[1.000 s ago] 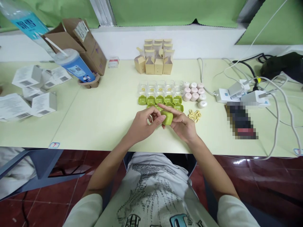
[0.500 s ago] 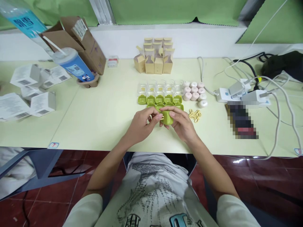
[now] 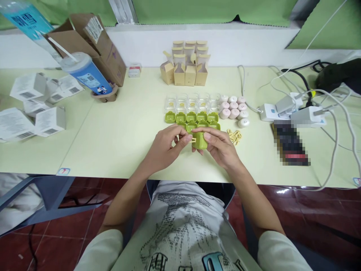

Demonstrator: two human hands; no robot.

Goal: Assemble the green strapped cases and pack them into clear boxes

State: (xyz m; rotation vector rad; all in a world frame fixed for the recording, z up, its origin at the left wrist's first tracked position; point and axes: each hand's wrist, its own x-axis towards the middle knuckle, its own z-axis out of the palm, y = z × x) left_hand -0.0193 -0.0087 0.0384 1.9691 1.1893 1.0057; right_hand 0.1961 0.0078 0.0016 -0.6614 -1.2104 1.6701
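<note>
My right hand [image 3: 221,148] grips a small green case [image 3: 200,140] just above the table, fingers wrapped round it. Against the case's left side my left hand [image 3: 166,146] pinches a small yellow loop [image 3: 193,140] between thumb and fingers. Right behind the hands lie rows of more green cases [image 3: 191,117], then clear plastic boxes [image 3: 191,101]. Several pinkish round pieces [image 3: 234,108] sit to the right of them, and a small heap of yellow loops [image 3: 234,136] lies beside my right hand.
Tan cartons [image 3: 186,64] stand at the back. At the left are a blue cup [image 3: 86,77], a brown cardboard box [image 3: 96,45] and white labelled boxes [image 3: 34,105]. A power strip [image 3: 293,111], cables and a dark device [image 3: 290,145] lie right.
My right hand turned the green case and curled more tightly round it. My left fingers brought the yellow loop up against the case's side. The view shifted slightly.
</note>
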